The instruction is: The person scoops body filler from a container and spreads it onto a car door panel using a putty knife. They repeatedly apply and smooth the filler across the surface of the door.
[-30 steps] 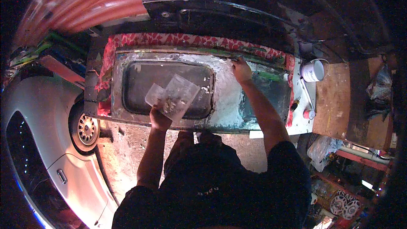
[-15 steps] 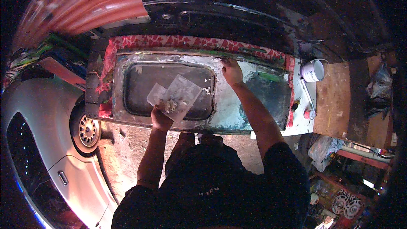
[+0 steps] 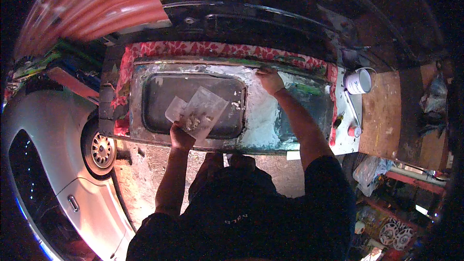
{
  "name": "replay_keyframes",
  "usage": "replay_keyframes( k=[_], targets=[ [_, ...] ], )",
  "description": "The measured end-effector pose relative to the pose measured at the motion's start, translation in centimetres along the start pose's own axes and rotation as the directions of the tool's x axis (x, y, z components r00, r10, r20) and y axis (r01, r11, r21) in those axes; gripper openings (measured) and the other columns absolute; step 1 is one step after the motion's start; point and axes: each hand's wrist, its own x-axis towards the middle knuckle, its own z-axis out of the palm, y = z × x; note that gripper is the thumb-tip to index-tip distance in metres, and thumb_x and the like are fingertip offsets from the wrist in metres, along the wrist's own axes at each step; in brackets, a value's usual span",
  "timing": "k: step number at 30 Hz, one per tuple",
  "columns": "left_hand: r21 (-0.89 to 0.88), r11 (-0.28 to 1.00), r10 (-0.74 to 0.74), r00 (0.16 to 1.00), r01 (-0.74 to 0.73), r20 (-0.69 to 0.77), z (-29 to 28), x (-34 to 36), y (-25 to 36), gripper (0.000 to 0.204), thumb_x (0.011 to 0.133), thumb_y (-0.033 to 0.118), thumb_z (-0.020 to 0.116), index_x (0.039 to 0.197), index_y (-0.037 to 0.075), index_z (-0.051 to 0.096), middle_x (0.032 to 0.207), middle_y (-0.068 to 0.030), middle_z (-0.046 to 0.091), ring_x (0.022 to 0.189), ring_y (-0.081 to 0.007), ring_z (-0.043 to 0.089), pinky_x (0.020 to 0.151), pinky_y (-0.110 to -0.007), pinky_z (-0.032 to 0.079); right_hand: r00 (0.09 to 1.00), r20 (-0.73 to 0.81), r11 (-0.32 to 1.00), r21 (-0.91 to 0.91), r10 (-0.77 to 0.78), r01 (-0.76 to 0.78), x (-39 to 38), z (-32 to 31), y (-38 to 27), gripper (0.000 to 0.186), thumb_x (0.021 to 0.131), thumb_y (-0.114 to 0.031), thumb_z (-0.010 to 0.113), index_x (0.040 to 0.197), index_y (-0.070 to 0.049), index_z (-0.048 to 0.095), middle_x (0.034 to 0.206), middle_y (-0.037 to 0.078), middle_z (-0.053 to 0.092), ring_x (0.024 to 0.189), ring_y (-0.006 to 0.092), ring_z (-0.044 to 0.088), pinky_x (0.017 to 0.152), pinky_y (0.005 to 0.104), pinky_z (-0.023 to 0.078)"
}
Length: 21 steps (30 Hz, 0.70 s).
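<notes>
My left hand [image 3: 181, 137] grips the near edge of a translucent plastic sheet [image 3: 212, 104], fingers partly beneath it. Lumps of pale paste [image 3: 193, 122] lie on the sheet, which I hold above the dark recessed window of a vehicle door panel [image 3: 137, 92]. The panel lies flat, with a broad white smeared patch [image 3: 261, 116] right of the window. At the patch's far end, my right hand [image 3: 270, 81] is closed with its fingertips down by the panel's far edge. Whatever those fingers pinch is too small and dark to make out.
Red patterned cloth [image 3: 193, 48] lies under the panel. A white bucket [image 3: 358, 81] and a small red-and-white can [image 3: 354, 131] stand to the right, near a wooden board [image 3: 379, 111]. A silver car [image 3: 58, 145] is close on the left. Dark bodywork [image 3: 270, 17] rises beyond the panel.
My right hand has shifted slightly right along the panel's far edge, its fingers more curled. My left hand keeps the plastic sheet in nearly the same place.
</notes>
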Motion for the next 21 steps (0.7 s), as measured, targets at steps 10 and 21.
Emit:
replay_keyframes(
  k=[10, 21],
  targets=[
    [0.11, 0.993, 0.056, 0.992, -0.043, -0.116, 0.1, 0.0, -0.8, 0.048, 0.088, 0.033, 0.044, 0.127, 0.006, 0.048, 0.122, -0.0161, 0.055, 0.118, -0.0374, 0.05, 0.1, -0.062, 0.035, 0.92, -0.095, 0.893, 0.294, 0.381, -0.34, -2.6, -2.8, 1.3, 0.028, 0.076, -0.006, 0.062, 0.101, -0.015, 0.07, 0.106, 0.009, 0.067, 0.098, 0.0314, 0.062, 0.085, 0.0413, 0.051],
    [0.138, 0.99, 0.057, 0.992, -0.041, -0.116, 0.4, 0.0, -0.5, 0.054, 0.075, 0.026, 0.051, 0.125, 0.006, 0.05, 0.124, -0.0165, 0.054, 0.119, -0.04, 0.048, 0.101, -0.062, 0.036, 0.826, -0.185, 0.83, 0.302, 0.533, -0.468, -0.6, -0.4, -2.7, 0.034, 0.075, -0.008, 0.064, 0.109, -0.011, 0.068, 0.109, 0.014, 0.066, 0.098, 0.0313, 0.061, 0.088, 0.0394, 0.05]
  ],
)
